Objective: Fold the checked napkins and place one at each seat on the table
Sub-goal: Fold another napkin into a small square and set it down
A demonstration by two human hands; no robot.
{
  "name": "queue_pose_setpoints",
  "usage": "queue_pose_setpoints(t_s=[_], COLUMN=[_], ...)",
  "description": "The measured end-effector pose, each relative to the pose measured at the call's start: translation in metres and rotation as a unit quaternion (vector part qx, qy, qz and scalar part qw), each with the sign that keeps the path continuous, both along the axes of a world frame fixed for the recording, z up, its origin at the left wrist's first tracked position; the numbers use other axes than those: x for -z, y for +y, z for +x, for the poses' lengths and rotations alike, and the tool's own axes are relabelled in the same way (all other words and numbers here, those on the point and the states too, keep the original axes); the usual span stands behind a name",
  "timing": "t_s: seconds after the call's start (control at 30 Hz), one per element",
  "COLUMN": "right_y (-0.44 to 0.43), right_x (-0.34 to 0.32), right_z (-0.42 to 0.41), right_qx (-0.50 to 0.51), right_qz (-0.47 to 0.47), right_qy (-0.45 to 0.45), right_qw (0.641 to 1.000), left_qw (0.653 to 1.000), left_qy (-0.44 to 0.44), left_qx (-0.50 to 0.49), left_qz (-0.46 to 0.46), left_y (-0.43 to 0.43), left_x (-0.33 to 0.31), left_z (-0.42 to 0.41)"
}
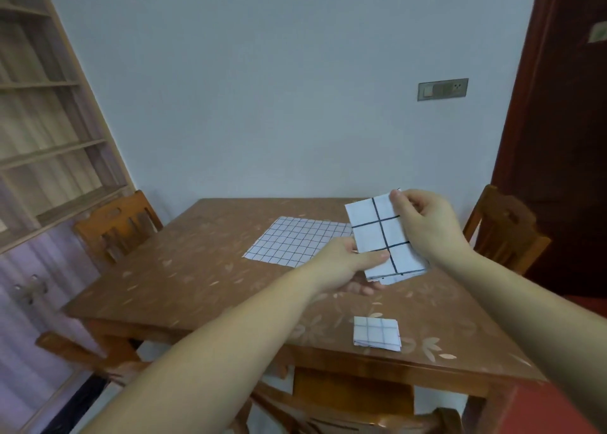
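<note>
Where the near edge of the wooden table (203,289) met the bottom of the view, a chair back (354,423) stood tucked beneath it. Just inside that edge lay a small folded napkin (377,335), flat on the tabletop and clear of both hands.

Above the table's middle, both bare forearms reached forward. The left hand (341,266) was closed on the lower left corner of the held napkin (381,239), thumb on the upper face and fingers underneath. The right hand (423,226) was closed on the upper right edge of the same napkin, thumb tip pressed against the top corner. This napkin was folded into a narrow rectangle of several layers, held tilted in the air above the tabletop, with layer edges showing at its lower end. Its white cloth bore dark grid lines.

Beyond the hands, an unfolded napkin (295,241) lay spread flat on the table, its right part hidden behind the held napkin.

A left chair (115,226) stood at the left side of the table, and a right chair (505,226) at the right side. A shelf unit (42,121) occupied the left wall. A switch plate (442,89) was fixed to the far wall, and a dark red door (558,137) stood at the right.
</note>
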State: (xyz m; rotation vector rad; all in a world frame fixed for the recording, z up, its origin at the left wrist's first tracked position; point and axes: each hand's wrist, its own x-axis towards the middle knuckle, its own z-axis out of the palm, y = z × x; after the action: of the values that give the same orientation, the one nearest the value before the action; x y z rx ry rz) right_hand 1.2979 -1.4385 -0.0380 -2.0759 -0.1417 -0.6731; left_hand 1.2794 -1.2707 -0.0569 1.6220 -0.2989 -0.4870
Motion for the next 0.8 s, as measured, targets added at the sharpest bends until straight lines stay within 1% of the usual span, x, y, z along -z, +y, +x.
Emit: queue_pose_setpoints(t_s=[0.07, 0.13, 0.2, 0.27, 0.5, 0.6, 0.7, 0.8], right_y=[0.004, 0.011, 0.02, 0.031, 0.104, 0.155, 0.215, 0.278], right_x=[0.005, 0.01, 0.017, 0.026, 0.046, 0.054, 0.061, 0.07], right_z=[0.0, -0.004, -0.012, -0.016, 0.003, 0.013, 0.024, 0.037], right_qx=[-0.018, -0.083, -0.169, -0.218, -0.218, -0.221, -0.212, -0.198], right_qz=[0.027, 0.071, 0.093, 0.091, 0.123, 0.164, 0.211, 0.233], right_qy=[0.028, 0.088, 0.176, 0.231, 0.269, 0.291, 0.315, 0.326], right_qw=[0.999, 0.99, 0.965, 0.944, 0.93, 0.916, 0.901, 0.895], left_qw=[1.0, 0.998, 0.995, 0.992, 0.981, 0.974, 0.963, 0.963], left_qy=[-0.004, -0.009, -0.015, -0.024, -0.019, -0.015, 0.028, 0.08], left_qx=[-0.022, -0.059, -0.096, -0.125, -0.191, -0.225, -0.266, -0.254], left_qz=[0.007, 0.01, 0.013, 0.021, 0.009, 0.014, -0.016, -0.035], left_y=[0.008, 0.018, 0.032, 0.048, 0.124, 0.176, 0.237, 0.295], left_x=[0.002, 0.004, 0.006, 0.011, 0.023, 0.029, 0.038, 0.045], left_z=[0.002, 0.006, 0.011, 0.017, 0.028, 0.034, 0.041, 0.046])
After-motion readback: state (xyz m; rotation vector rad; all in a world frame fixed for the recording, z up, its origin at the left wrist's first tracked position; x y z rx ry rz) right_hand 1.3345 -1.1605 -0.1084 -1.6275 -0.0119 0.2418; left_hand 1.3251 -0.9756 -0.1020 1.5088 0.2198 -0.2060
